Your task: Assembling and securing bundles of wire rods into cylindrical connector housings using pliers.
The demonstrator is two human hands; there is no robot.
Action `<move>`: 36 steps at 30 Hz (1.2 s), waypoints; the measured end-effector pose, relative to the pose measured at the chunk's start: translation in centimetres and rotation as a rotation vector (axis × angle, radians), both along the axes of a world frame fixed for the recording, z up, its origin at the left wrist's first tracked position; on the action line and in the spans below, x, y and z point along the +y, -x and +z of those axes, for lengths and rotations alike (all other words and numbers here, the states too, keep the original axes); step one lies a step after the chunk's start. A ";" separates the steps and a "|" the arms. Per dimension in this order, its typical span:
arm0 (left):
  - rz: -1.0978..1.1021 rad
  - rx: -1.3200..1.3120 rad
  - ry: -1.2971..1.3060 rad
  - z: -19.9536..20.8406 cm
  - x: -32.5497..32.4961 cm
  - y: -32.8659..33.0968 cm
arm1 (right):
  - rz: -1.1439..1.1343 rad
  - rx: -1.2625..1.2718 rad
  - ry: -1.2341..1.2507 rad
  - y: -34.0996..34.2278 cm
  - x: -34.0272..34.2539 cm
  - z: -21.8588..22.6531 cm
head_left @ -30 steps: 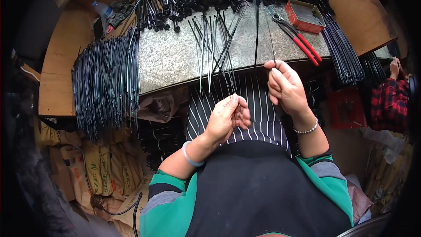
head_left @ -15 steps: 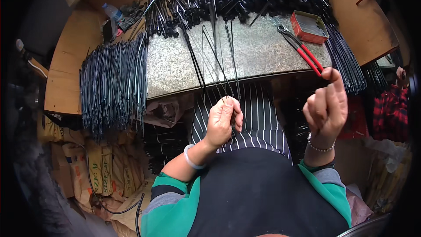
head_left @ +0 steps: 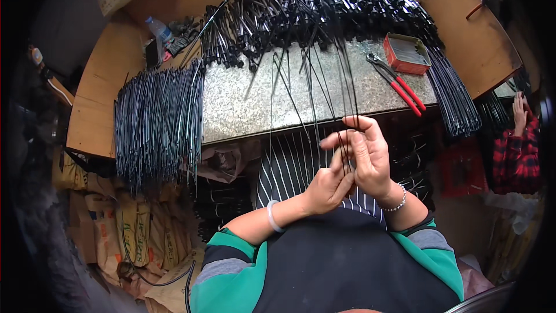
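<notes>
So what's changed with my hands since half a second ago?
Your bare right hand swung left, away from the red-handled metal pliers, and is now beside your bare left hand, its fingers among the thin dark rods; whether it grips any is unclear. Your left hand shifted slightly right. The pliers and the open red rectangular tin stayed on the speckled grey tabletop.

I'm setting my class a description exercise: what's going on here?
A person's left hand pinches long, thin black strands, with the right hand close beside it; whether that one grips any is unclear. Red-handled metal pliers lie untouched on the speckled grey worktop, beside an open red rectangular tin. A dense row of thin dark strands hangs over the front edge at left.
</notes>
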State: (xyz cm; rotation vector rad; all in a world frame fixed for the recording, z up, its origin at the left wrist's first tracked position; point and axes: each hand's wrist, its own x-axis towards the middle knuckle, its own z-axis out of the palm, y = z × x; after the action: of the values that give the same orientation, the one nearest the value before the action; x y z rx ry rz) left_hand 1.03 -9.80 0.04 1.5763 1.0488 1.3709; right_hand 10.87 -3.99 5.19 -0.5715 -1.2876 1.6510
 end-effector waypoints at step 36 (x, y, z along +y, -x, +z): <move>0.164 -0.083 -0.533 13.1 17.2 6.5 | -0.291 0.052 0.237 -7.3 5.2 1.8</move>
State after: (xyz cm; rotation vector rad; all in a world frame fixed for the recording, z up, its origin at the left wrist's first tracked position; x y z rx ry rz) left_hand -5.42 7.40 13.12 1.8125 0.8137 1.9271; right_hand 18.12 1.23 7.02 -0.8127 -0.9273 1.5695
